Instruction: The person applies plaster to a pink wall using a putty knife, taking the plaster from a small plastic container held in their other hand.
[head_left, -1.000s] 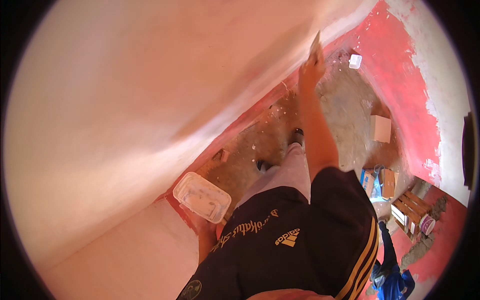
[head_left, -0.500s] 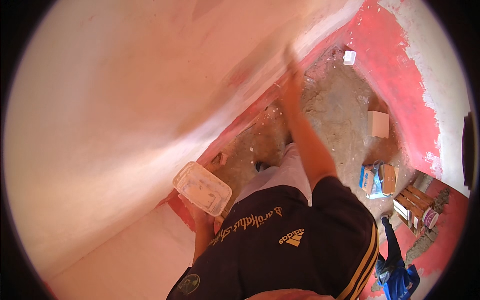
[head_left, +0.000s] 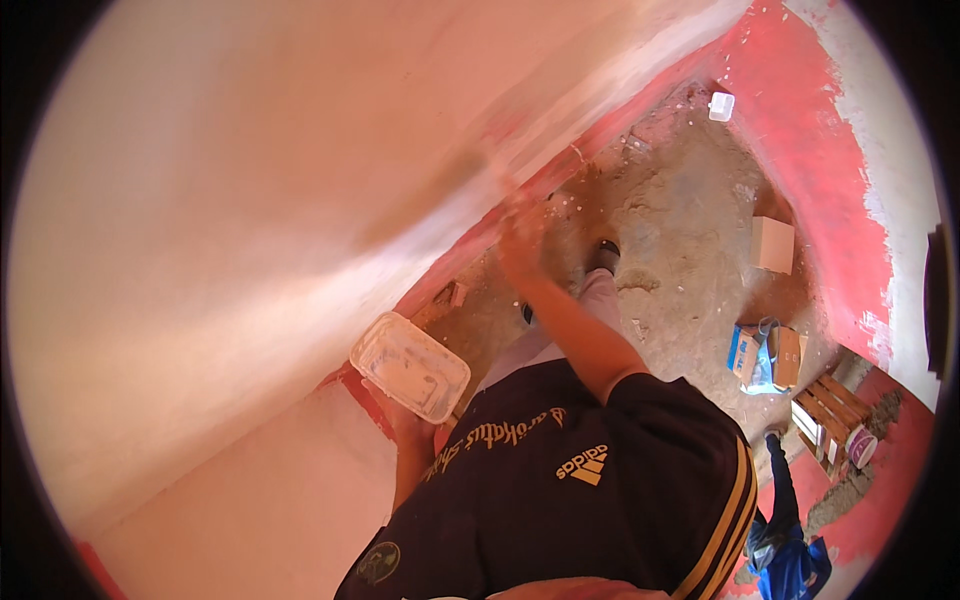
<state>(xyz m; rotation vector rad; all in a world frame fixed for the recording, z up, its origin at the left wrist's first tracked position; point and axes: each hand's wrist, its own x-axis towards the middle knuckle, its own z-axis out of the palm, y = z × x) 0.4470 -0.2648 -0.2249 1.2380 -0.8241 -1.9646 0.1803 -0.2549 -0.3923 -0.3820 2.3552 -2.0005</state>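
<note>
My left hand [head_left: 410, 424] grips a pale rectangular plastic tub [head_left: 438, 382] from beneath and holds it close to my left side. Whitish smears coat the tub's inside; most of the fingers are hidden under it. Ahead of me my right hand [head_left: 521, 240] is stretched out low beside the wall [head_left: 330, 160]. Motion smears its fingers, and I cannot make out whether a tool is in them. The wall carries a patchy whitish-pink coat, with a red band [head_left: 440, 272] along its foot.
A white container [head_left: 721, 107] lies in the far corner. Along the right wall stand a pinkish box [head_left: 773, 245], a bag with cartons [head_left: 765, 358], and a wooden crate [head_left: 828, 408] beside a white bucket [head_left: 860, 446]. A person in blue [head_left: 788, 560] is at the lower right. The floor [head_left: 670, 220] is rough and dusty.
My right hand has swept back along the wall, nearer to me and to the left. One foot shows more clearly ahead. The tub stays in my left hand, shifted only slightly.
</note>
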